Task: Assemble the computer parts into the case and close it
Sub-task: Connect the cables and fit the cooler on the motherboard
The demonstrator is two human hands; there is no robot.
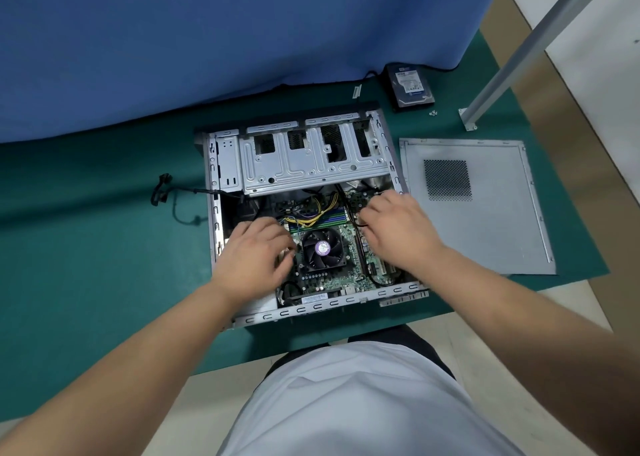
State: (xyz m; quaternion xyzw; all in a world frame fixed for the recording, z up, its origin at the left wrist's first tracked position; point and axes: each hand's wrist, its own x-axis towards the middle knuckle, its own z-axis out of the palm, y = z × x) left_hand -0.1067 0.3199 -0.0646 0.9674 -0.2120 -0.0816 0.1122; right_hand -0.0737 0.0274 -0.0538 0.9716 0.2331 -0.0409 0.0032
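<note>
An open grey computer case [221, 165] lies flat on the green mat. Its motherboard [349, 272] shows, with a black CPU fan [322, 249] in the middle. Both hands are down inside the case. My left hand [254, 256] sits left of the fan with its fingers curled at the fan's edge; what they grip is hidden. Right of the fan, my right hand [394, 229] has curled fingers over a black cable [356, 218]. The grey side panel [485, 220] lies flat to the right of the case. A hard drive [410, 85] rests at the back right.
A metal drive cage [311, 165] spans the far half of the case. Black power cables [166, 192] trail out over the case's left wall. Small screws [433, 113] lie near the hard drive. A grey metal post [519, 57] stands at the right. A blue curtain [173, 40] hangs behind.
</note>
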